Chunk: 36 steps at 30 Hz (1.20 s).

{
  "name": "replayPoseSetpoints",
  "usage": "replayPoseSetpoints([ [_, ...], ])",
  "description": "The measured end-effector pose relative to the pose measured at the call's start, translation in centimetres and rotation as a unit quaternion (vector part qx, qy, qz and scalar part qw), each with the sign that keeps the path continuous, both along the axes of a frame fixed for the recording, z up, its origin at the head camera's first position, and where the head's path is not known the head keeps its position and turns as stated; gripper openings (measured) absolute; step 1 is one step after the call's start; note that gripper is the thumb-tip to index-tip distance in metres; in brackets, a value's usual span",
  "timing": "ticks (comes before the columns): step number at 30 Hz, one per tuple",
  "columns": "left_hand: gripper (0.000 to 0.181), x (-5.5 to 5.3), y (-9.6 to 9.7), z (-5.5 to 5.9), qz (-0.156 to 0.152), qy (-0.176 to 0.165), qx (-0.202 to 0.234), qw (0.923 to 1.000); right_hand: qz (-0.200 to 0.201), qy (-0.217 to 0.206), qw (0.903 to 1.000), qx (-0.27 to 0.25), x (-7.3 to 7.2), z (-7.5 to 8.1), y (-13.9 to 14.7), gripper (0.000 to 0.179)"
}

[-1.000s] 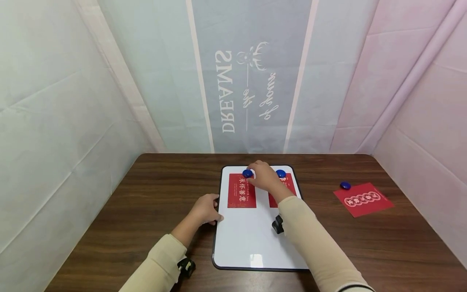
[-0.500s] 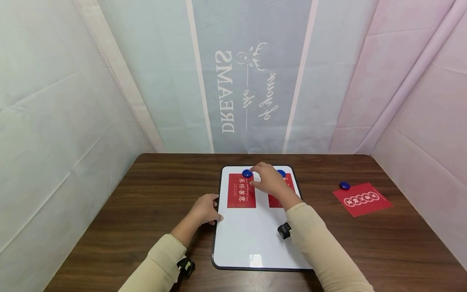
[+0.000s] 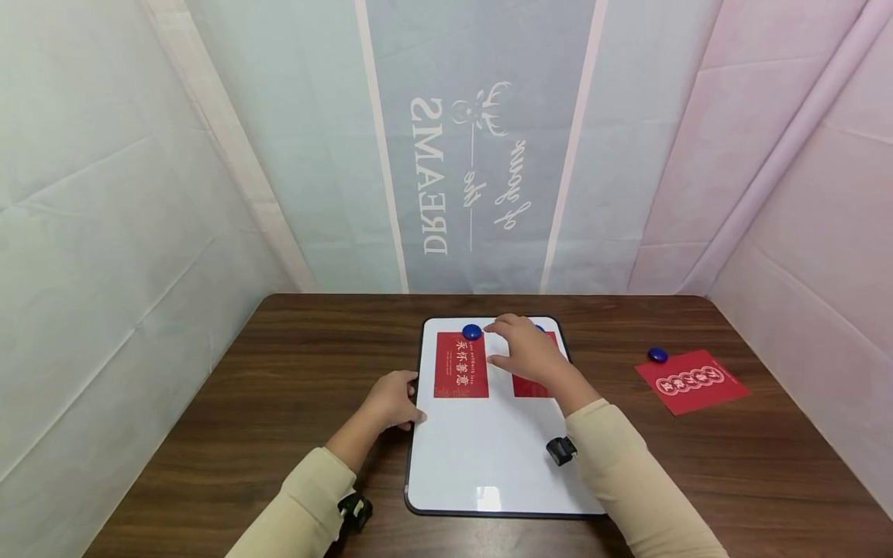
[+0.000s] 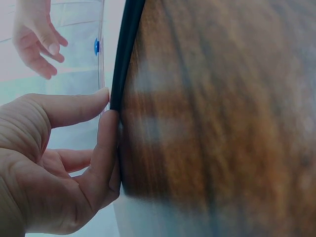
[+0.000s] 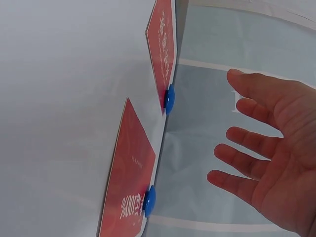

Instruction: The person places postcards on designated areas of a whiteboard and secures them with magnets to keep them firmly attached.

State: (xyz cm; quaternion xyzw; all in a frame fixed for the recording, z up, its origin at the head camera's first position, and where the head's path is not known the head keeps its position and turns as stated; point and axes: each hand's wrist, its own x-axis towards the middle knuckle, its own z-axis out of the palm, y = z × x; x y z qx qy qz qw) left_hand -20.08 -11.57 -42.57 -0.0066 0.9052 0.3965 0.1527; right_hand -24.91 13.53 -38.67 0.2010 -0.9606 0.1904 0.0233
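Nearest the person, the whiteboard (image 3: pixel 481 457) lies flat on the dark wooden table (image 3: pixel 279 434), its black-edged near end towards the body. The left hand (image 3: pixel 391 401) rests at the board's left edge; the left wrist view shows its thumb and forefinger (image 4: pixel 106 143) pressed against the black rim (image 4: pixel 126 54), the other fingers loosely curled, with nothing pinched between them.

Further along the board, the right hand (image 3: pixel 526 353) hovers above the surface with its fingers spread and relaxed, holding nothing. The right wrist view confirms this: the palm is wide and the fingers (image 5: pixel 247 153) are straight and apart, lifted clear of the board.

Just left of that hand lies a red card (image 3: pixel 461 375) with white characters, pinned at its far edge by a blue magnet (image 3: pixel 472 332). The magnet sits just beside the fingertips but apart from them. Beneath the right hand a second red card (image 3: pixel 530 385) is partly covered; its own blue magnet (image 5: pixel 149 200) shows plainly only in the right wrist view, at the card's far edge. From the head view the hand blocks most of that card and nearly all of its magnet.

Well apart, on the right side of the table, a third red card (image 3: pixel 692 380) lies off the board with a loose blue magnet (image 3: pixel 656 354) touching its far left corner.

Beyond the table stands a pale fabric backdrop (image 3: pixel 474 155) with mirrored lettering and a deer emblem.
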Motion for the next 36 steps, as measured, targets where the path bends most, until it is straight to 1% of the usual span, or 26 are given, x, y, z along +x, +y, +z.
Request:
replayPoseSetpoints([
  [6,0.079,0.0,-0.1,0.0,-0.001,0.001,-0.001,1.0,0.002,0.021,0.9998,0.001,0.9,0.1,0.8,0.061],
  [12,0.079,0.0,0.0,0.0,-0.006,0.001,0.001,1.0,0.0,0.029,0.9995,-0.013,1.8,0.2,1.8,0.059],
  [16,0.079,0.0,0.0,0.0,-0.006,-0.001,0.006,1.0,-0.003,0.03,0.9995,-0.012,2.1,0.1,2.7,0.058],
  [24,0.08,0.0,0.0,0.0,0.0,-0.005,0.005,1.0,-0.011,0.037,0.9989,-0.026,2.8,0.5,4.3,0.063],
  [30,0.08,0.0,0.0,-0.2,-0.003,-0.001,0.006,1.0,-0.024,0.04,0.9986,-0.024,3.1,0.4,5.4,0.068],
  [36,0.079,0.1,-0.1,-0.1,-0.007,0.003,0.002,1.0,-0.038,0.033,0.9986,-0.017,3.4,0.3,6.6,0.063],
])
